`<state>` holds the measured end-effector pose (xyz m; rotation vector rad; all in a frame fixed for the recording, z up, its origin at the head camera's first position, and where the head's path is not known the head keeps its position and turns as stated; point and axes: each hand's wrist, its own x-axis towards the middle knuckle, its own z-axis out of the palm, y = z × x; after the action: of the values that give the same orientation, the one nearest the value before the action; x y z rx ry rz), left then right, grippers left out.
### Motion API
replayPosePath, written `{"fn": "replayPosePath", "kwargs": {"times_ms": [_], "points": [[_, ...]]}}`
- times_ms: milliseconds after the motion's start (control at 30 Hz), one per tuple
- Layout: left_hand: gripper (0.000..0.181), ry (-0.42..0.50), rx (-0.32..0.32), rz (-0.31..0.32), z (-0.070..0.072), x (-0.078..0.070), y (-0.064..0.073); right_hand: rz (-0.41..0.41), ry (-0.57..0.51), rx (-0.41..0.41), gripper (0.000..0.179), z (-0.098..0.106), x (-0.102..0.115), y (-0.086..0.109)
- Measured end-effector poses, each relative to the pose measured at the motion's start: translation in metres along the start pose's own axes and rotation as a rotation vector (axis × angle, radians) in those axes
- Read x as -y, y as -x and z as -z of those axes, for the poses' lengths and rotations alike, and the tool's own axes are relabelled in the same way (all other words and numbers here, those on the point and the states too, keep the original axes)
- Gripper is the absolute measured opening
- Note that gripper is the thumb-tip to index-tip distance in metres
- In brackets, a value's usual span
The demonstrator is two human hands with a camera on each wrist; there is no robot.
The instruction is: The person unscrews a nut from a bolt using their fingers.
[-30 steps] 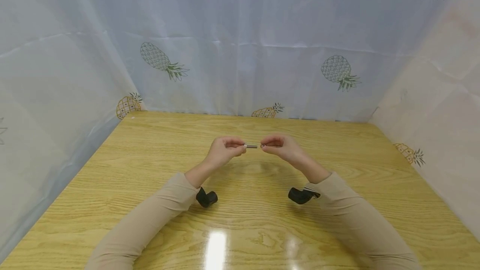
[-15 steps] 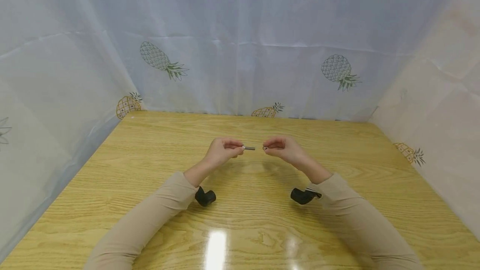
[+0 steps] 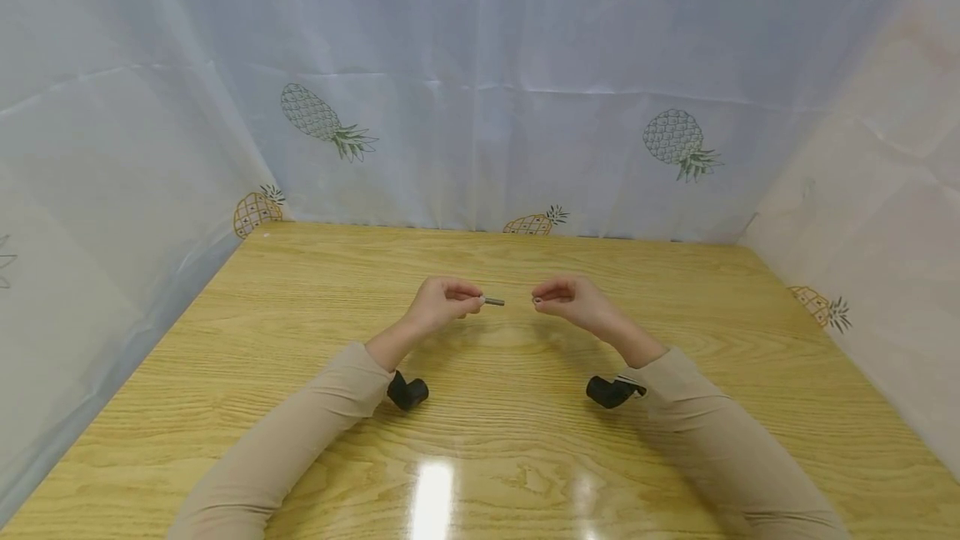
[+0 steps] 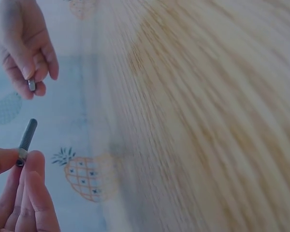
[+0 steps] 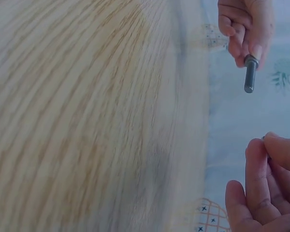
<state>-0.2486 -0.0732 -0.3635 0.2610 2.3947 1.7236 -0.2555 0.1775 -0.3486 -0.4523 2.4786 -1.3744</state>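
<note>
My left hand [image 3: 441, 302] pinches a metal bolt [image 4: 28, 135] by its head between thumb and fingers. The threaded shank sticks out toward the right hand, and in the right wrist view the bolt [image 5: 250, 79] shows its tip. Opposite it, my right hand [image 3: 576, 305] pinches a small metal nut [image 4: 32, 85] between thumb and fingertips. Fingers hide most of that nut in the right wrist view. A gap separates the bolt's tip from the nut. Both hands are held above the wooden table.
The wood-grain table [image 3: 480, 440] spreads beneath both arms. A white curtain [image 3: 472, 148] printed with pineapples stands behind it and along both sides. Black wrist-worn camera mounts, one on the left [image 3: 408, 392] and one on the right [image 3: 609, 392], jut inward under the sleeves.
The hands have drawn apart, the left moving slightly left with the bolt and the right slightly right with the nut. The gap between bolt and nut has widened.
</note>
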Motion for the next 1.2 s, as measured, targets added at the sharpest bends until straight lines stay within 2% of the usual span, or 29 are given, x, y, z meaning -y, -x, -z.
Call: {"fn": "replayPosePath", "kwargs": {"times_ms": [167, 400, 833, 1033, 1200], "points": [[0.022, -0.021, 0.000, 0.016, 0.001, 0.001, -0.001, 0.008, 0.005, 0.013, 0.036, 0.003, -0.003, 0.001], [0.019, -0.110, 0.025, -0.012, 0.002, 0.005, -0.002, 0.005, 0.021, 0.026, 0.036, 0.005, -0.009, 0.001], [0.018, -0.226, 0.057, -0.009, 0.003, 0.010, -0.004, -0.005, 0.034, 0.050, 0.034, 0.007, -0.016, 0.000], [0.019, -0.216, 0.076, -0.002, 0.004, 0.011, -0.004, -0.016, 0.043, 0.067, 0.033, 0.007, -0.017, 0.001], [0.018, -0.255, 0.095, -0.034, 0.004, 0.009, -0.003, -0.032, 0.024, 0.085, 0.035, 0.007, -0.018, 0.000]]}}
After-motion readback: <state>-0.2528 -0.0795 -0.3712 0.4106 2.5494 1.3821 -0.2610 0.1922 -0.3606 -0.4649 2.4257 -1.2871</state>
